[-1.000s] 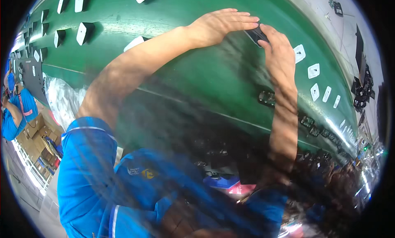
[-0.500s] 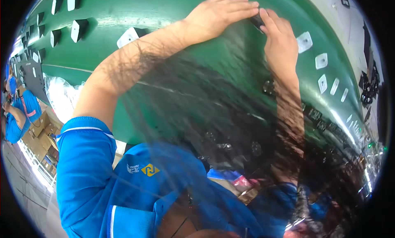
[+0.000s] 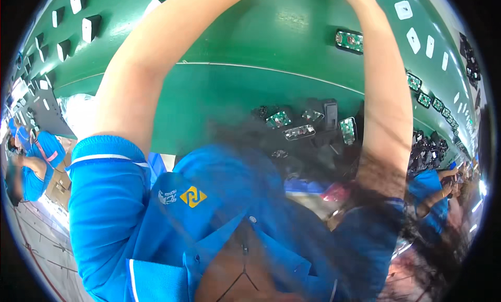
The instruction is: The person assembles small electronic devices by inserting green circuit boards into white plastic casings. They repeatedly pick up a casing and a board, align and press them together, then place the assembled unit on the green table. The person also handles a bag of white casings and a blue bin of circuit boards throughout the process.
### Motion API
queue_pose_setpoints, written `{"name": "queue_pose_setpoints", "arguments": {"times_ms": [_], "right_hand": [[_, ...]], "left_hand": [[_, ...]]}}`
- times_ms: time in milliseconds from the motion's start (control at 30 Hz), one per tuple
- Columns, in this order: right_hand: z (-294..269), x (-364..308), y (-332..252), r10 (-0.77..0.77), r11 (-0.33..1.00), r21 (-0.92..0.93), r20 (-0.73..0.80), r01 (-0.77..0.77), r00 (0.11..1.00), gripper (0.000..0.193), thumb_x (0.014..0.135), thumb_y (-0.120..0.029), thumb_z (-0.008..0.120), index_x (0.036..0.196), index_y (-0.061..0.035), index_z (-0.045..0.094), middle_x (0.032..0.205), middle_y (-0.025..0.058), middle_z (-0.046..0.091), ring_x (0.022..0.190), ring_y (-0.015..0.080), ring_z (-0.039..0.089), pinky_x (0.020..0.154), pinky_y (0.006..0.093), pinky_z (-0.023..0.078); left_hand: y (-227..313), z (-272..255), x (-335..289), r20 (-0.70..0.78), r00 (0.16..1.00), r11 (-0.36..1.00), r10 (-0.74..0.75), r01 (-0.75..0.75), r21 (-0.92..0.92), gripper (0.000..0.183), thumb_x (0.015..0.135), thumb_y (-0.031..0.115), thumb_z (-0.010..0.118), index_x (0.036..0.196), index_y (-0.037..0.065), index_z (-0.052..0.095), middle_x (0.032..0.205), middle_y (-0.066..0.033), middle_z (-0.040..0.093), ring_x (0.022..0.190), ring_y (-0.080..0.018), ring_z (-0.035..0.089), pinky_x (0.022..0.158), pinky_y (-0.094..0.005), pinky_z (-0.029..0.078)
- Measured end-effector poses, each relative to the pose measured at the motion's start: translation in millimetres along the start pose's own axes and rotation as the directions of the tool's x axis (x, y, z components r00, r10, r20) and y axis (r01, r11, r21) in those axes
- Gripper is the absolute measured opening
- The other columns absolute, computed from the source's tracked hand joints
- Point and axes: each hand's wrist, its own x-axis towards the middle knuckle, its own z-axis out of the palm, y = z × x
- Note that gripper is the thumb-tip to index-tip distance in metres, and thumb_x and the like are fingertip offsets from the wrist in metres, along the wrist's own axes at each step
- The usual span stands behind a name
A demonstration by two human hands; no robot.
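Both my forearms stretch away over a green work surface and run out at the top edge, so my left hand and my right hand are beyond the picture. What they hold or touch is hidden. Just left of my right forearm lies a black-framed green circuit board. Nearer to me, a heap of parts includes a green board, a narrow clear-framed piece, a black rectangular case and another board. A white piece shows behind my left forearm.
Several black blocks with white faces stand at the far left. White plates and a row of boards line the right side. Clear plastic lies by my left elbow. Other people in blue sit at both sides.
Both hands, earlier together around a small dark object at the top, have moved up out of the picture. Loose dark hair has swung aside, baring the circuit board and the heap of parts.
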Motion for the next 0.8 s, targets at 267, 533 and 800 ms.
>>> {"name": "queue_pose_setpoints", "arguments": {"times_ms": [267,533,800], "right_hand": [[-9,24,26,0.142,0.98,0.134,0.032,-0.145,0.989,0.028,0.095,-0.022,0.053,0.116,-0.0073,0.063,0.112,0.0115,0.064,0.1,0.0238,0.06,0.089,0.0327,0.045],[-38,-165,-104,-0.185,0.97,-0.039,0.53,0.241,0.828,0.044,0.072,-0.022,0.069,0.113,-0.0093,0.059,0.111,0.0073,0.058,0.102,0.0254,0.053,0.086,0.0382,0.043],[-22,-263,-117,-0.044,0.99,-0.078,0.634,0.12,0.772,0.06,0.068,-0.02,0.075,0.121,-0.0022,0.053,0.112,0.0095,0.056,0.104,0.0255,0.052,0.089,0.039,0.042]], "left_hand": [[-25,10,23,0.016,0.984,0.966,-0.179,0.179,-0.186,0.028,0.082,0.026,0.064,0.092,-0.001,0.06,0.09,-0.0187,0.062,0.089,-0.0331,0.06,0.078,-0.0415,0.048],[-63,-58,-25,0.687,0.499,0.428,-0.529,0.855,-0.291,0.044,0.09,0.033,0.059,0.077,-0.009,0.063,0.059,-0.0136,0.061,0.045,-0.02,0.059,0.046,-0.0332,0.05],[-47,-75,-31,0.521,0.445,0.474,-0.729,0.876,-0.086,0.048,0.087,0.039,0.065,0.094,-0.008,0.059,0.072,-0.0181,0.064,0.059,-0.0249,0.063,0.054,-0.0361,0.051]]}}
